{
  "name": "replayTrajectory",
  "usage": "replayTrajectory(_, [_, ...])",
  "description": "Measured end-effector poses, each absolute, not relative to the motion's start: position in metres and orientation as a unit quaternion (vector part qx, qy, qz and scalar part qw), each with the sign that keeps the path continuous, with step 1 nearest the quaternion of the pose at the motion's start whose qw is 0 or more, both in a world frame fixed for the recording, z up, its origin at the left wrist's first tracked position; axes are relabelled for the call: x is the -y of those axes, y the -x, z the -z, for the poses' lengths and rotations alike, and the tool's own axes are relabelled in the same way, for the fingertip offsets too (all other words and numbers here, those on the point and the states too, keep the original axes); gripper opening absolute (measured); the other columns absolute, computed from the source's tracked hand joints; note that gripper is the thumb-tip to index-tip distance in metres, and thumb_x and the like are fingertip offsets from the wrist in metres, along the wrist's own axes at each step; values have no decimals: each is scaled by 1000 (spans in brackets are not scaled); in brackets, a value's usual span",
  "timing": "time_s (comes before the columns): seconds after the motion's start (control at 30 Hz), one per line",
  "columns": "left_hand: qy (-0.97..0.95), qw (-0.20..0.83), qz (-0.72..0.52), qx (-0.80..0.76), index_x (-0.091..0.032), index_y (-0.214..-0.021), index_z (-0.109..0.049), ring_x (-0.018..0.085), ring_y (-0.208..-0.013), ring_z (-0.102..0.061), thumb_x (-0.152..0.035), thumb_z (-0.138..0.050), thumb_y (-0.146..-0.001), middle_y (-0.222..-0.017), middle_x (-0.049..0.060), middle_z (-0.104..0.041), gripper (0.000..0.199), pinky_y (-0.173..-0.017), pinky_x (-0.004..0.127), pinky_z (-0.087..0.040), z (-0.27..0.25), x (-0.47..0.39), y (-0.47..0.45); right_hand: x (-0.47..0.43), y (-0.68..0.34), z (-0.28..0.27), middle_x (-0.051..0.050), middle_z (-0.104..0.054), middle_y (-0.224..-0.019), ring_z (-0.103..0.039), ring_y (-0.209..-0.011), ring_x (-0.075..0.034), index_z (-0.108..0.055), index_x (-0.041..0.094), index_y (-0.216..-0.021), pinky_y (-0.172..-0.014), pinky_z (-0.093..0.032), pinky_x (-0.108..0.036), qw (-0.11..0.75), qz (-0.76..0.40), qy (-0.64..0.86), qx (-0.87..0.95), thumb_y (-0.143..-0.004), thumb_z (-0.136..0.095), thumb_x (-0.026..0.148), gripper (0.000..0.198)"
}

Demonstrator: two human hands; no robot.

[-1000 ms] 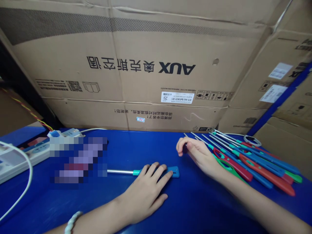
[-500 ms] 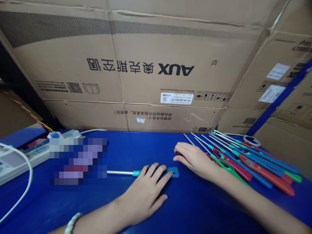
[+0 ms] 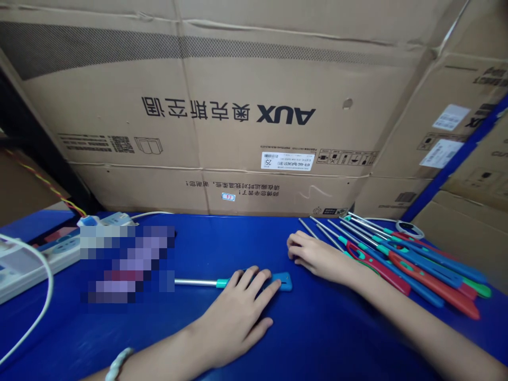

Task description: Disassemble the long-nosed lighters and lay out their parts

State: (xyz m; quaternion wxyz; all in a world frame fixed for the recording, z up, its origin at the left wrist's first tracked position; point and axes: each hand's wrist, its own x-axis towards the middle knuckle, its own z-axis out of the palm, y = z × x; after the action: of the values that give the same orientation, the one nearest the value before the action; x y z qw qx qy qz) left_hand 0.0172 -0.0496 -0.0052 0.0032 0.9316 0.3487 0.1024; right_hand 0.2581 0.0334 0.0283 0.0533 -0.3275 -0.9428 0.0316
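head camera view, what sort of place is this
Probably a makeshift work corner: a blue tabletop backed by printed cardboard, with a power strip at the left and a pile of what look like long-necked lighters at the right.

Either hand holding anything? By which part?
Left hand lies over the blue handle of a lighter; whether it grips can't be told. Right hand is curled, palm hidden: can't tell if it holds anything.
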Motion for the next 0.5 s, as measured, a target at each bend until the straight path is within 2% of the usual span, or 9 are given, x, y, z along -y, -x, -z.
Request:
replayTrajectory(0.13, [-931,8,-99,-350,-22,-142,-31,34,-121,-40,-27,-49,-91,-138,12,-42,54,-95,52,-41,4,49,-17,-34,-266,-34,-4,-56,-90,-51,-90,-20,-59,18,-80,-86,-42,-36,15,-76,349,934,-77,-62,9,10])
replayTrajectory(0.27, [-931,9,-104,-350,-22,-142,-31,34,-121,-40,-27,-49,-91,-138,11,-42,55,-96,51,-40,4,49,-18,-25,-259,-42,-4,-59,-87,-53,-88,-20,-59,18,-82,-94,-37,-40,32,-84,338,937,-79,-56,8,11])
replayTrajectory(0.4, [-931,4,-111,-348,-22,-141,-33,33,-121,-40,-27,-49,-91,-137,11,-43,53,-96,51,-40,6,49,-18,-13,-245,-42,-4,-62,-88,-56,-86,-19,-58,18,-86,-83,-41,-34,34,-114,320,940,-80,-54,8,13])
replayTrajectory(0.5, [-932,2,-108,-347,-21,-141,-33,34,-120,-40,-27,-49,-90,-137,11,-42,54,-95,51,-40,7,49,-17,-8,-239,-37,-4,-61,-84,-56,-80,-19,-56,18,-86,-74,-41,-31,31,-93,318,943,-85,-48,8,13])
